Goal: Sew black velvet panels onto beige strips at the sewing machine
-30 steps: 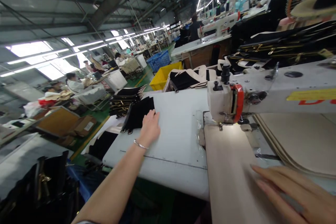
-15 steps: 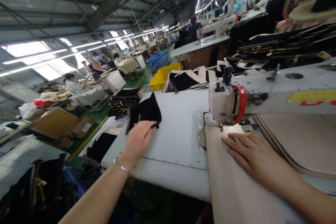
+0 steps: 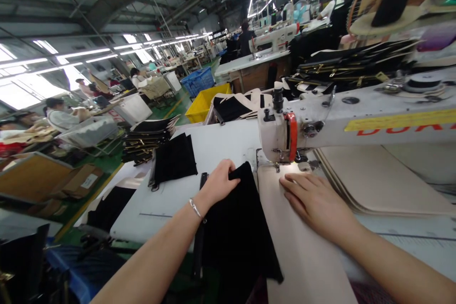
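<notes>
A black piece [image 3: 238, 228] is gripped at its top edge by the left hand [image 3: 219, 183], fingers curled shut on the cloth; half a second ago that hand was at the far-left stack [image 3: 174, 159], and the piece is now drawn across the desk [image 3: 221, 145] to lie just left of the beige panel [image 3: 302, 251]. Its lower part hangs over the near edge of the desk. The right hand [image 3: 315, 202] is laid flat and open on the beige panel, fingers spread, just before the needle of the sewing machine [image 3: 281, 135]; it is found in much the same place as before, while the view is shifted right and nearer.

The stack of black pieces is left near the far-left corner of the desk, well apart from the hands. Bare white desk is seen between the stack and the held piece, and between the left hand and the machine head. To the right, the panel's edge is bordered by layered beige sheets [image 3: 384, 183] under the machine arm.
</notes>
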Tool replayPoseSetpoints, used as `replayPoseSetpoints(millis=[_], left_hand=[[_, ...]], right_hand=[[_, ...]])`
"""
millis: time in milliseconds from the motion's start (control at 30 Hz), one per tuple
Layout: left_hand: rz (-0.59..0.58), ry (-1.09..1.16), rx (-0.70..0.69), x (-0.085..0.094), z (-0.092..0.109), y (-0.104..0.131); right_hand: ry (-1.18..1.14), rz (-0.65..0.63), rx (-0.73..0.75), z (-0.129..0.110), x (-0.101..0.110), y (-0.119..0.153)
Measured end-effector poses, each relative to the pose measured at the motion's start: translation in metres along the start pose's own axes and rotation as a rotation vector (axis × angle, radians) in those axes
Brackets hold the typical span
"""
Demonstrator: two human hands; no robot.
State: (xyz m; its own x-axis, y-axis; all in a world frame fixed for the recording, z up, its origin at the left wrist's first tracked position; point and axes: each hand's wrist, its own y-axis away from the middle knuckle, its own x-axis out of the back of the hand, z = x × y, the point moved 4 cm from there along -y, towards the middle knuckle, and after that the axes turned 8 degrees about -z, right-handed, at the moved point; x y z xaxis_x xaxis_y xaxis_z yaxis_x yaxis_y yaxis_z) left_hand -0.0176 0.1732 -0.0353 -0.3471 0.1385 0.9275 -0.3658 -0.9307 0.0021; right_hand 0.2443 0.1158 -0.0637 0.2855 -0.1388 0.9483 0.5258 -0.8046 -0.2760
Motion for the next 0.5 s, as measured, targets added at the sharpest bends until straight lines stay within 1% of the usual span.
replayPoseSetpoints(millis=[67,133,200,267,333,433,500], left_hand=[[-0.052,0.119,-0.096,-0.003,0.025,0.004],[-0.104,0.210,-0.204,-0.011,0.050,0.003],[-0.114,0.200,-0.249,-0.020,0.068,-0.003],[-0.076,0.171,-0.219,-0.028,0.077,-0.012],[-0.054,0.191,-0.185,-0.032,0.080,-0.022],[-0.107,0.228,-0.221,-0.036,0.083,-0.031],[-0.114,0.192,-0.240,-0.037,0.085,-0.032]], right_hand=[[-0.009,-0.004,-0.004,0.000,0.001,0.000],[-0.017,-0.007,-0.011,0.000,0.001,-0.001],[-0.023,-0.009,-0.017,0.000,0.001,-0.001],[-0.027,-0.011,-0.023,0.000,0.001,0.000],[-0.031,-0.011,-0.028,0.001,0.001,0.000],[-0.038,-0.010,-0.040,0.001,0.001,0.000],[-0.041,-0.015,-0.045,0.001,0.002,0.000]])
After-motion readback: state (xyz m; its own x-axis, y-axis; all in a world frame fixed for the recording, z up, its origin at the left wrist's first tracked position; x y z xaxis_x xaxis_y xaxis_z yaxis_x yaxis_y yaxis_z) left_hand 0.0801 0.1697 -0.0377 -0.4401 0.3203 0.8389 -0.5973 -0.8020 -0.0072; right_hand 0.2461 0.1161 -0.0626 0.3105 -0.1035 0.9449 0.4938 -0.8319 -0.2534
